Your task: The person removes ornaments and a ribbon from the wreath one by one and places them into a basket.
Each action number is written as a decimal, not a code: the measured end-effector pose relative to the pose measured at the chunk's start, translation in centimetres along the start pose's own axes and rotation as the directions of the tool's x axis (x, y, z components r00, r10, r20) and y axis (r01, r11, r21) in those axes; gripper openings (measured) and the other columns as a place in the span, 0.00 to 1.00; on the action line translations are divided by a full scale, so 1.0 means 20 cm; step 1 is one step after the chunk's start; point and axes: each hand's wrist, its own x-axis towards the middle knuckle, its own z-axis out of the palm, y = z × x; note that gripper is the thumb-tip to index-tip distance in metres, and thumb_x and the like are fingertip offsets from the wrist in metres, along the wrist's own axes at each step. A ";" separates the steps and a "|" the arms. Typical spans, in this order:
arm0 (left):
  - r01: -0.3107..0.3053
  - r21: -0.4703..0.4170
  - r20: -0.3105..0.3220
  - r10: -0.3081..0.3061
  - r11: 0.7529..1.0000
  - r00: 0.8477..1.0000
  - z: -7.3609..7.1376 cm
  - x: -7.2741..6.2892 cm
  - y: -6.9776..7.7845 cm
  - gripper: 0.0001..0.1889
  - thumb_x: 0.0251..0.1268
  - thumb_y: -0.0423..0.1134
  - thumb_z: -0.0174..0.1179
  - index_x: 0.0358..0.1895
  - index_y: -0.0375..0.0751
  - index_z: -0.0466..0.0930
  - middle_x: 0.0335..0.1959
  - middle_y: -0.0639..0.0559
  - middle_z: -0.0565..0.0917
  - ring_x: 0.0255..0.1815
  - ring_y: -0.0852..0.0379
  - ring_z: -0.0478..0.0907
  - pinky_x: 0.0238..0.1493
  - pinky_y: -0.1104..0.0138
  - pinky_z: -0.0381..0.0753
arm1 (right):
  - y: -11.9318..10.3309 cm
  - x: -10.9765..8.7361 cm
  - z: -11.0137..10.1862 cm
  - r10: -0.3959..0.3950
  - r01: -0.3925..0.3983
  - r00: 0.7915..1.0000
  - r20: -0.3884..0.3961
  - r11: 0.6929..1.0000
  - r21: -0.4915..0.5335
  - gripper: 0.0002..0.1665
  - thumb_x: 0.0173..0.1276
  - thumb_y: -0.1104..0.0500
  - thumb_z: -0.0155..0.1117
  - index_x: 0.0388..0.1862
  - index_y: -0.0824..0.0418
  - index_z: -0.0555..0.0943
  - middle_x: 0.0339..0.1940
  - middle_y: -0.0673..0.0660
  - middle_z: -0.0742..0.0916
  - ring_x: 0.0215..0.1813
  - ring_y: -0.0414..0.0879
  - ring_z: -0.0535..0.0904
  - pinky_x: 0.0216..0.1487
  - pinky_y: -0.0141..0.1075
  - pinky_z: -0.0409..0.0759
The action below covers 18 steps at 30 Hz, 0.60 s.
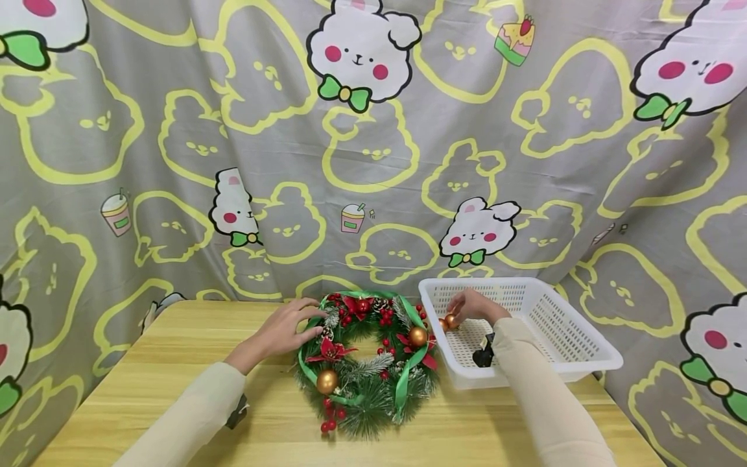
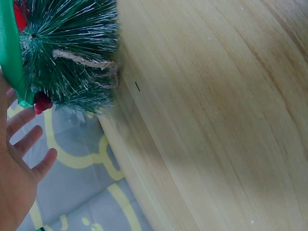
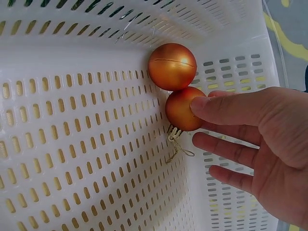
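Observation:
A green wreath (image 1: 370, 408) lies on the table, dressed with a green ribbon (image 1: 403, 389), red poinsettias (image 1: 329, 350), red berries, pinecones and gold baubles (image 1: 327, 382). At its left edge is my left hand (image 1: 286, 329), fingers spread loosely beside the ribbon and needles. My right hand (image 1: 474, 306) reaches into a white slotted plastic basket (image 1: 589, 363). In the right wrist view, its thumb and forefinger pinch a gold Christmas bauble (image 3: 180, 113) with a gold hanging loop. Another gold bauble (image 3: 172, 67) touches it in the basket corner.
The basket stands right beside the wreath, its near corner close to the berries. Beneath both is a wooden table (image 1: 187, 337). A grey curtain (image 1: 280, 149) with cartoon rabbits hangs behind the table. Small black devices (image 1: 236, 412) sit at both wrists.

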 end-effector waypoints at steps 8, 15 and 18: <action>0.014 -0.003 0.014 -0.014 1.000 1.000 0.01 0.01 0.00 0.16 0.72 0.47 0.64 0.58 0.49 0.85 0.64 0.40 0.79 0.65 0.37 0.77 0.64 0.38 0.75 | -0.01 0.00 -0.01 0.012 -0.012 1.000 0.003 1.000 -0.012 0.20 0.55 0.73 0.76 0.48 0.75 0.85 0.44 0.69 0.90 0.47 0.55 0.87 0.55 0.50 0.84; 0.010 -0.011 0.011 -0.010 1.000 1.000 0.00 0.01 0.01 0.16 0.71 0.46 0.64 0.58 0.48 0.85 0.63 0.39 0.79 0.64 0.36 0.77 0.63 0.38 0.75 | -0.01 0.01 0.00 0.037 -0.037 0.999 0.006 0.999 -0.019 0.20 0.56 0.71 0.76 0.49 0.73 0.85 0.45 0.68 0.89 0.50 0.58 0.86 0.58 0.51 0.83; 0.012 -0.009 0.013 -0.012 1.000 1.000 0.00 0.01 0.01 0.16 0.71 0.46 0.64 0.58 0.48 0.85 0.63 0.39 0.79 0.64 0.36 0.77 0.63 0.38 0.76 | -0.02 0.00 -0.01 0.045 -0.044 0.999 0.005 0.998 -0.033 0.21 0.56 0.69 0.77 0.50 0.71 0.85 0.47 0.67 0.89 0.51 0.58 0.85 0.58 0.51 0.82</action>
